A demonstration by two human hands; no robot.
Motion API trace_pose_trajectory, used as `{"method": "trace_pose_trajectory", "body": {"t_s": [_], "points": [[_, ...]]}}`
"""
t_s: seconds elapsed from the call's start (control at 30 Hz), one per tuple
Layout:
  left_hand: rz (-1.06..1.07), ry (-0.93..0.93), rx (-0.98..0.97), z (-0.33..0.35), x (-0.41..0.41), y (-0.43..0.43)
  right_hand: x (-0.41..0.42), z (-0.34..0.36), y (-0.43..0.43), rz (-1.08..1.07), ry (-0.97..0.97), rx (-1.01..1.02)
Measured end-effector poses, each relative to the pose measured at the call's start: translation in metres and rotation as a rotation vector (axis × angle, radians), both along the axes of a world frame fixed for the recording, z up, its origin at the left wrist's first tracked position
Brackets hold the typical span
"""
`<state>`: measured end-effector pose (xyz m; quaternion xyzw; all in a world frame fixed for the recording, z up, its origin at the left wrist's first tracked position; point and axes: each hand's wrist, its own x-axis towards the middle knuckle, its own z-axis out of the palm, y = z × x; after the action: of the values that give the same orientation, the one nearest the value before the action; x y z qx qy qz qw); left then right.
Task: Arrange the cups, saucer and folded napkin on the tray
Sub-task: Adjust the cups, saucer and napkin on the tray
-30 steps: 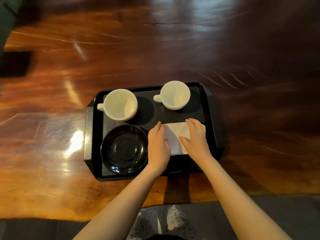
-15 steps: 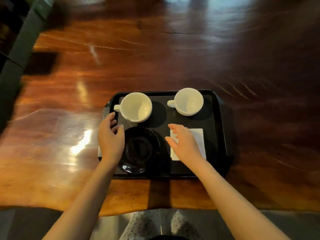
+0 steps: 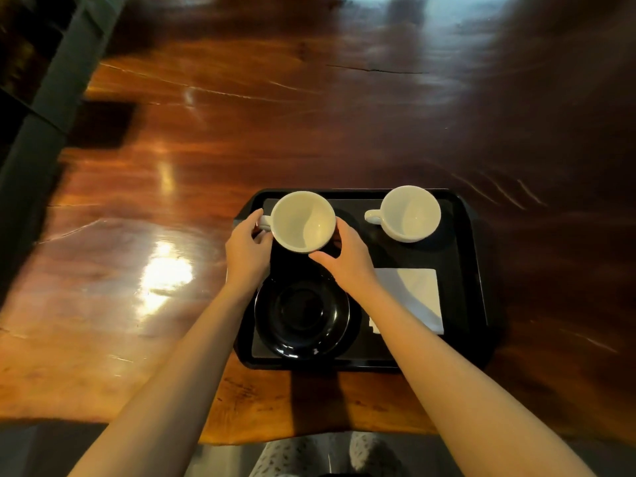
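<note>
Black tray (image 3: 461, 235) holds two upright white cups: one far left (image 3: 303, 222), one far right (image 3: 409, 213). Black saucer (image 3: 303, 315) near left. Folded white napkin (image 3: 418, 297) near right.

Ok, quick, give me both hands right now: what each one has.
Left hand: closed on the near cup at its handle side.
Right hand: closed on the same cup's right side.

Glossy reddish wooden table (image 3: 309, 132), dark post (image 3: 51, 108) at left.

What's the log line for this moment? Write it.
hands: both on left cup | saucer: empty | napkin: flat on tray
</note>
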<state>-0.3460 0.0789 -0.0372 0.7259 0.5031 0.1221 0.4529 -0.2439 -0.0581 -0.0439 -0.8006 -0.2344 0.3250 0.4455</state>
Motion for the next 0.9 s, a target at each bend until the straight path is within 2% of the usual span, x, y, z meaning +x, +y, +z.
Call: {"method": "trace_pose_trajectory", "body": {"t_s": [0.47,0.53,0.67,0.77,0.9], "points": [[-0.022,-0.06,-0.091,0.017,0.015,-0.008,0.014,0.004,-0.005,-0.017,0.017,0.008],[-0.067,-0.024,-0.073,0.018,0.0,-0.008,0.012,0.006,-0.013,-0.025,-0.028,-0.086],[-0.41,0.326,0.197,0.011,-0.046,-0.009,0.002,0.014,-0.038,0.115,-0.21,-0.33],[-0.555,0.471,0.187,0.005,-0.056,-0.017,-0.002,0.025,-0.042,0.289,-0.204,-0.533],[-0.626,0.545,0.198,0.003,-0.052,-0.016,-0.005,0.038,-0.034,0.429,-0.108,-0.764]]}}
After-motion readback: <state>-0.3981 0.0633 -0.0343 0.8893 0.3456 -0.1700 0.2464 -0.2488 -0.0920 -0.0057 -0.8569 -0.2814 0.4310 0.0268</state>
